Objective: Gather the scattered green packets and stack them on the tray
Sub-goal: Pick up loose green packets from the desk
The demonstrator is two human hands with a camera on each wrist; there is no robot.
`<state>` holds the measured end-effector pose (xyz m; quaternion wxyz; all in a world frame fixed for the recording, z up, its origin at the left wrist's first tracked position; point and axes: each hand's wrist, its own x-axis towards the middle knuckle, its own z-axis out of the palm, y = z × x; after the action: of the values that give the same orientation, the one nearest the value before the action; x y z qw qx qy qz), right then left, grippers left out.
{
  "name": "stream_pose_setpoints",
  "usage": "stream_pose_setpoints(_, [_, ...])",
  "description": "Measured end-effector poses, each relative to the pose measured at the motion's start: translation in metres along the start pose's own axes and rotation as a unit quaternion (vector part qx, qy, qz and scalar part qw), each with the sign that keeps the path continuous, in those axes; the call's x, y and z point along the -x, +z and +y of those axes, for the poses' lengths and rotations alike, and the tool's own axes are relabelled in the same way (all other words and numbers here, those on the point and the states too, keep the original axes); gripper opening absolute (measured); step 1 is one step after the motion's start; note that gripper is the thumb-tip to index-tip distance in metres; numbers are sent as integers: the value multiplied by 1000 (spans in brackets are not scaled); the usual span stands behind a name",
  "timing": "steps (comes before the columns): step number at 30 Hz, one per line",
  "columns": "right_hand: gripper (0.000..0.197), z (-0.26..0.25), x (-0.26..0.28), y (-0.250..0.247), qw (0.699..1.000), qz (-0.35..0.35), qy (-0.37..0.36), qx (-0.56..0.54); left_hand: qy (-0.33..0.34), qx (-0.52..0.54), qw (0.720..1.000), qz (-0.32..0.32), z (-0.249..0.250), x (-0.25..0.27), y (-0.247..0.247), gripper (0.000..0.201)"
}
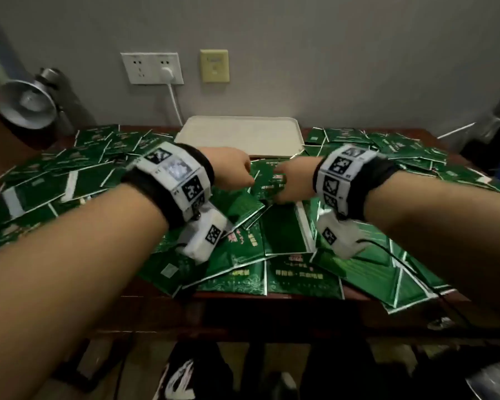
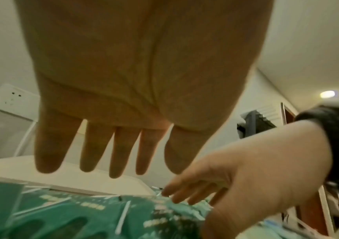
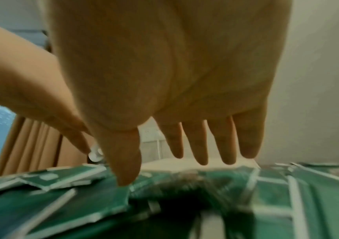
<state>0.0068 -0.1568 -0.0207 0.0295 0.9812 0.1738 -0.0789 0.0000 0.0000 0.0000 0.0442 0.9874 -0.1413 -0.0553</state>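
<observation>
- The left hand [image 1: 231, 166] is held over the heap with its fingers [image 2: 121, 153] straight and spread, nothing gripped.
- The right hand [image 1: 293, 180] is likewise held with fingers [image 3: 197, 142] straight and apart, above the green packets [image 1: 283, 235].
- The packets are strewn, overlapping, across the wooden table [image 1: 243, 310].
- The cream tray [image 1: 240, 137] is set at the far edge against the wall, just beyond both hands.

Green packets [image 1: 283, 235] with white edges; cream tray [image 1: 240, 135]
</observation>
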Motion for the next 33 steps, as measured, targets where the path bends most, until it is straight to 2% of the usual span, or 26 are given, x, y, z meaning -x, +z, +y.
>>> stream_pose_setpoints(1, [44,0,3,7,1000,-14,1,8,-7,-9,1000,-26,2,5,2,37])
stream_pose_setpoints(5, [51,10,-5,21,1000,4,12,13,-5,24,1000,-7,-4,-5,9,44])
stream_pose_setpoints(11, [36,34,-35,5,997,50,8,63,31,100,994,11,-18,-58,8,55])
stream_pose_setpoints(15, [40,41,-49,-24,992,126,6,21,104,192,976,8,-29,-79,10,81])
stream_pose_setpoints(17, [43,44,-53,-34,987,160,2,-25,151,249,956,25,-35,-83,14,85])
stream_pose_setpoints(20, [43,44,-55,-48,979,170,-44,-102,155,312,932,103,-48,-83,18,77])
stream_pose_setpoints(21, [42,43,-55,-52,975,171,-65,-124,148,317,927,133,-54,-84,18,68])
stream_pose_setpoints(24, [39,33,-55,-58,960,199,-112,-160,128,345,909,198,-67,-83,20,22])
stream_pose_setpoints(26, [42,24,-57,-53,950,222,-133,-176,76,401,887,214,-71,-77,20,11])
stream_pose_setpoints(28, [48,15,-62,-41,947,221,-162,-170,18,504,845,174,-74,-70,22,22])
stream_pose_setpoints(29, [51,10,-67,-34,948,207,-182,-157,-3,572,809,137,-75,-66,25,27])
stream_pose_setpoints(31, [59,2,-75,-23,958,161,-207,-120,-43,692,717,76,-80,-60,30,29])
stream_pose_setpoints(33, [70,-5,-80,-15,968,127,-202,-84,-72,774,628,32,-89,-55,31,42])
